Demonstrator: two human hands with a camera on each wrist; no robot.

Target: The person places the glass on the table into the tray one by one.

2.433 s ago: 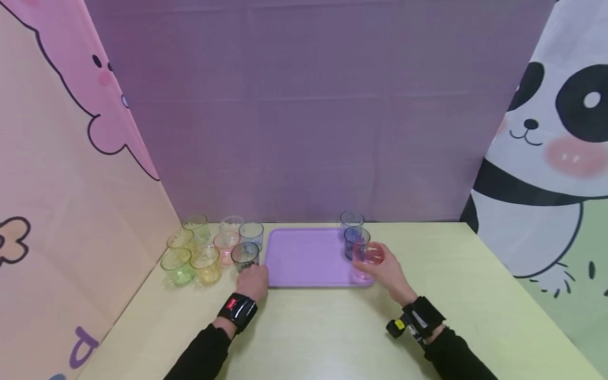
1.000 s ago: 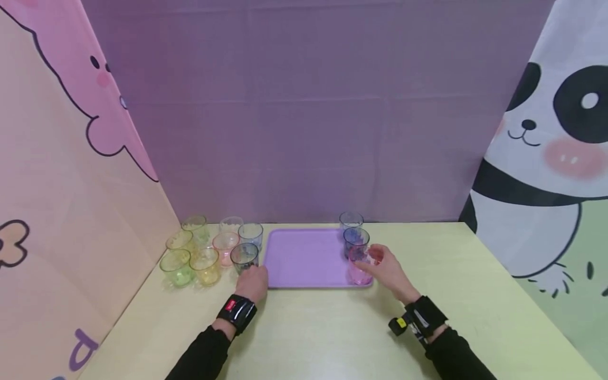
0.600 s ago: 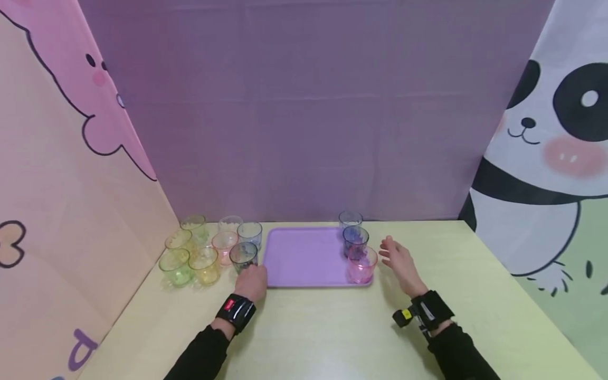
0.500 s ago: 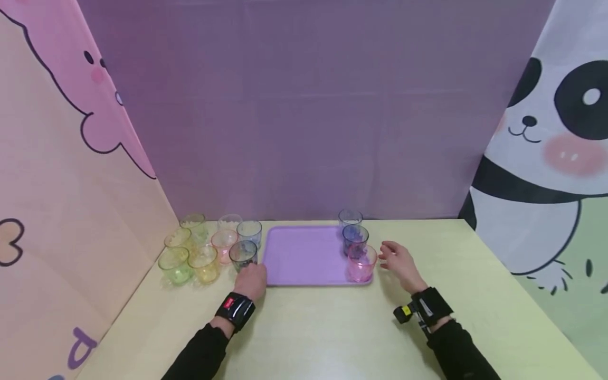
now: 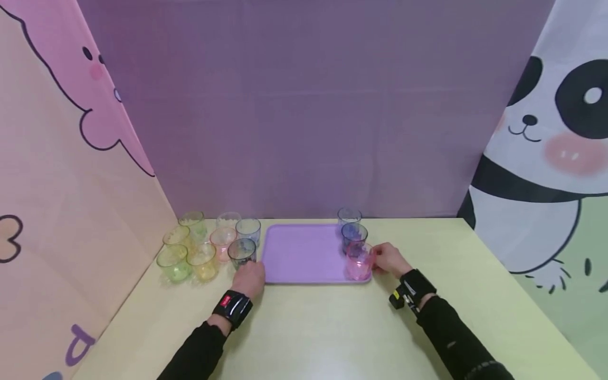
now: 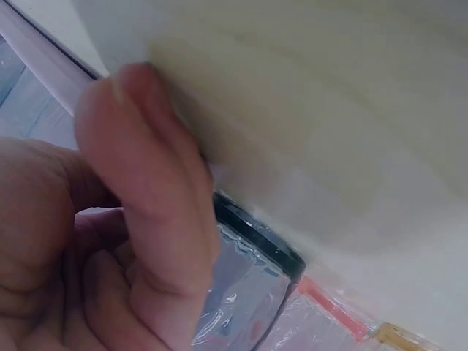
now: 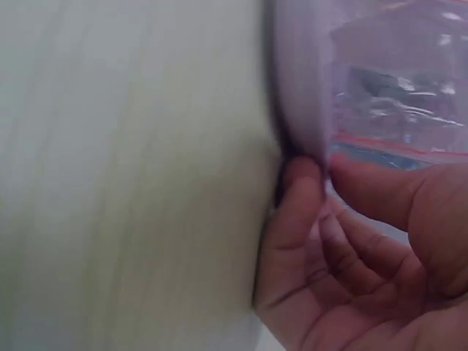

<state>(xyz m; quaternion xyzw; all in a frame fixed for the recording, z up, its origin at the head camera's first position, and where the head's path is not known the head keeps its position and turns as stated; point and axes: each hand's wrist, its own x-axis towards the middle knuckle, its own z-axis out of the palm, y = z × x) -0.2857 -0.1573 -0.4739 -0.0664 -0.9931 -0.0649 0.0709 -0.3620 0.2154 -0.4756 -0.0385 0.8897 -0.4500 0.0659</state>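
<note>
A flat purple tray [image 5: 304,256] lies on the table, with a pink glass [image 5: 359,266], a dark blue glass [image 5: 354,238] and a pale blue-grey glass [image 5: 349,217] lined up along its right side. My right hand [image 5: 389,259] pinches the tray's right rim beside the pink glass; in the right wrist view its thumb [image 7: 373,190] lies on top and a curled finger below. My left hand [image 5: 249,278] is at the tray's left front corner, its curled fingers [image 6: 157,183] pinching the rim. A dark-rimmed glass [image 5: 242,252] stands just behind it.
Left of the tray stand several more tumblers: a pink glass [image 5: 223,244], an amber glass [image 5: 202,263], a green glass [image 5: 173,264] and a pale blue glass [image 5: 248,230] among them. A purple backdrop [image 5: 304,105] rises behind the table [image 5: 313,332]; a printed panel [image 5: 71,211] borders the left.
My right hand has let go of the pink glass at the tray's front right, drawn off to the right, then taken hold of the tray's right rim. My left hand has hardly moved.
</note>
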